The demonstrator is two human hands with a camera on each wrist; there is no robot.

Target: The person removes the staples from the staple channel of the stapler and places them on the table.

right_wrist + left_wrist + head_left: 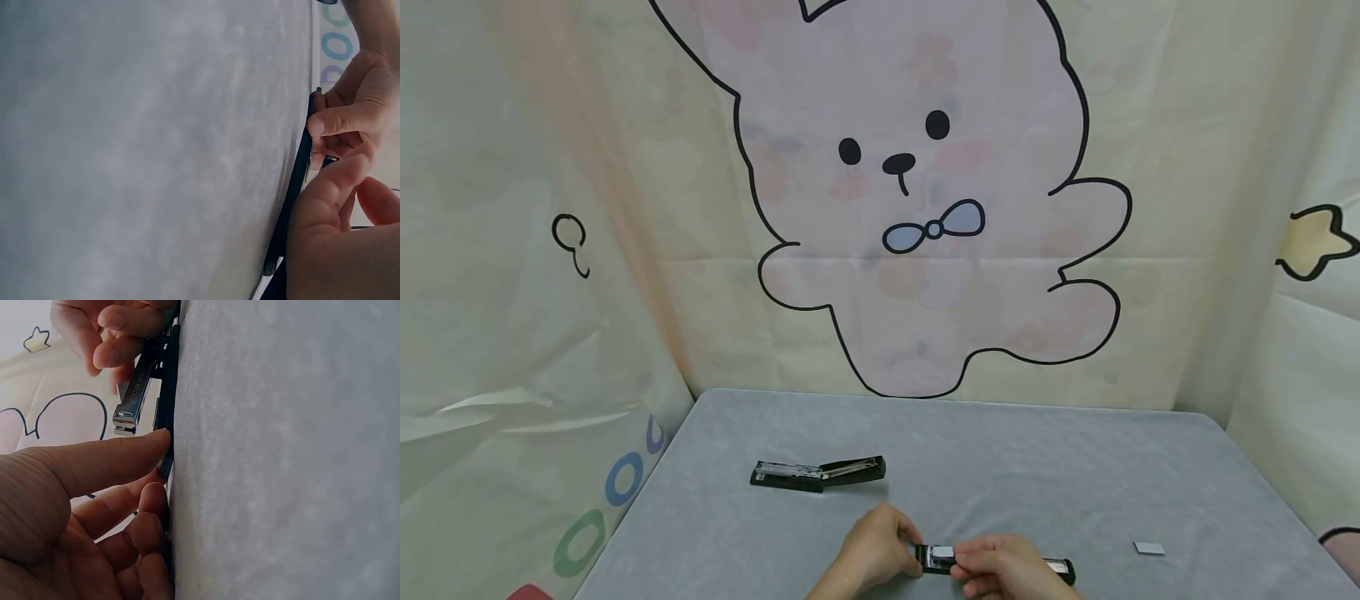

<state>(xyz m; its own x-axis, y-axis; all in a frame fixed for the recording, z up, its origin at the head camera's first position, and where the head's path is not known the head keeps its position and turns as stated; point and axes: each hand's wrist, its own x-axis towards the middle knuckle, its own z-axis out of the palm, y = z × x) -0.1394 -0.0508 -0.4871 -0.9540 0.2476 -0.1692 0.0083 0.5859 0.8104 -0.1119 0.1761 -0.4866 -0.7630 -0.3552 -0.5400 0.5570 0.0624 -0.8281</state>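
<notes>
An opened black stapler (pixel 937 568) lies on the table between the hands. My left hand (pixel 878 543) pinches the left end of its base with thumb and fingers. Its silver magazine (pixel 134 397) slants up from the base (pixel 165 406) in the left wrist view. Over the stapler's middle, the right hand (pixel 1003 567) pinches a small light grey piece (pixel 942 552), which looks like a strip of staples; its fingers hide part of it. The stapler's far right end (pixel 1061 570) shows past this hand.
A second black stapler (pixel 818 473), also folded open, lies farther back on the left. Another small grey strip (pixel 1148 548) rests on the right part of the grey table (pixel 1015 450). Printed curtains (pixel 925 317) stand behind and at the sides.
</notes>
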